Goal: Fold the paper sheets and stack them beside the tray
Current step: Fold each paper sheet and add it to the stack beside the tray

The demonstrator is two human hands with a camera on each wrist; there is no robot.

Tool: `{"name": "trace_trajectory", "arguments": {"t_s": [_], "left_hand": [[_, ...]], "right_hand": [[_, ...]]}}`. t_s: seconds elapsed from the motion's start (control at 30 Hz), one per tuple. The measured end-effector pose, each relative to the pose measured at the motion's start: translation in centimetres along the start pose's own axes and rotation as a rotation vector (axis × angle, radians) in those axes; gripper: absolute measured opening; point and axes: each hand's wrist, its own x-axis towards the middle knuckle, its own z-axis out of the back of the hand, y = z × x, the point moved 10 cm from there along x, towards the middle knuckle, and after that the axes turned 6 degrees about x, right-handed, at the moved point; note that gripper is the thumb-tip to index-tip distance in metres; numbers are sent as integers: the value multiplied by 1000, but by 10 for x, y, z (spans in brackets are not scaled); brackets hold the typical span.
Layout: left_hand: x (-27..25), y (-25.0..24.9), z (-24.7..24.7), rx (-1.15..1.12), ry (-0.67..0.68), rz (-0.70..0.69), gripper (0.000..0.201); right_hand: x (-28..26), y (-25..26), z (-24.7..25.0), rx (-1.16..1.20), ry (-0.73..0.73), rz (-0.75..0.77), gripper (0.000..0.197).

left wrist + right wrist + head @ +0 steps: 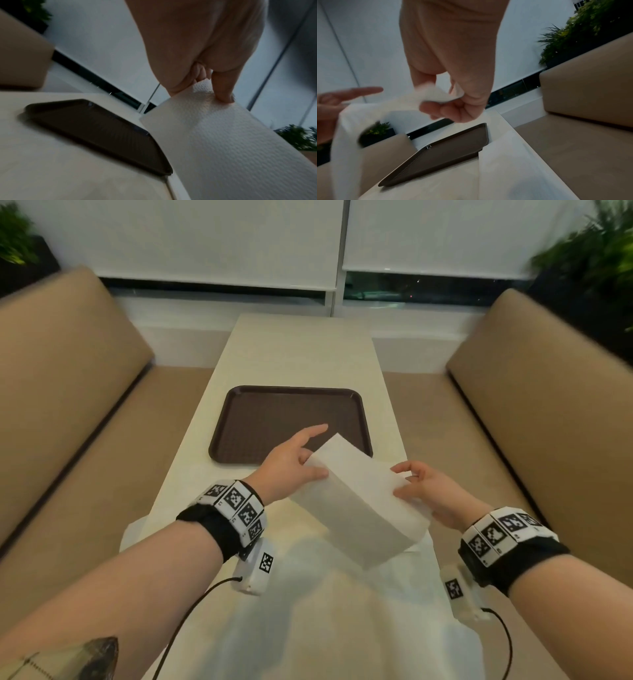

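A white embossed paper sheet (359, 501) hangs folded in the air above the table, in front of the brown tray (260, 412). My left hand (294, 463) pinches the sheet's left upper corner, thumb on top, with the index finger stretched out over the tray. My right hand (416, 484) pinches the right upper corner between thumb and fingers. In the left wrist view the thumb (223, 88) presses on the paper sheet (231, 142) beside the tray (96, 132). In the right wrist view the fingers (447, 109) pinch the blurred paper sheet (433, 94) above the tray (447, 150).
More white sheets (325, 611) lie spread flat on the near end of the cream table (301, 350). Tan benches (68, 392) flank the table on both sides. Plants (596, 258) stand in the back corners under window blinds.
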Motion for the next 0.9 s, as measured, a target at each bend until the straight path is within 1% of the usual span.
{"name": "trace_trajectory", "arguments": {"t_s": [0.07,0.1,0.13,0.17,0.23,0.3,0.37,0.4,0.47,0.53,0.63,0.7,0.77,0.8,0.83,0.9], "left_hand": [[1,-16,-3,107,-12,-50,53],[1,-23,-5,196,-18,-72,43],[1,-27,-7,276,-23,-88,36],[1,-31,-9,330,-25,-97,31],[1,-35,-12,388,-25,-108,26],[1,-40,-13,415,-26,-111,22],[0,-44,-13,412,-30,-106,20],[-1,-47,-11,412,-33,-105,21],[-2,-54,-7,458,-46,-126,25],[-1,-63,-3,582,-63,-162,27],[0,-68,3,792,-80,-173,23],[-1,-74,4,862,-105,-259,20],[-2,-81,11,839,-169,-323,17],[-1,-80,16,818,-181,-316,15],[1,-79,20,800,-175,-293,15],[4,-71,27,750,-141,-199,15]], "right_hand": [[-2,11,9,-250,-121,75,44],[-6,21,11,-371,-191,145,45],[-12,33,8,-442,-239,239,46],[-20,46,0,-472,-253,338,46],[-32,63,-28,-541,-186,479,48],[-37,70,-57,-683,-124,537,53],[-37,76,-72,-786,-139,587,53],[-37,80,-77,-807,-151,614,48],[-35,84,-84,-823,-173,664,31],[-34,85,-85,-815,-191,689,18],[-32,81,-85,-831,-193,700,13],[-32,76,-84,-844,-181,693,10],[-31,67,-80,-821,-175,673,9],[-30,60,-77,-810,-173,652,11],[-29,51,-73,-803,-165,622,12],[-27,30,-64,-789,-147,564,15]]}}
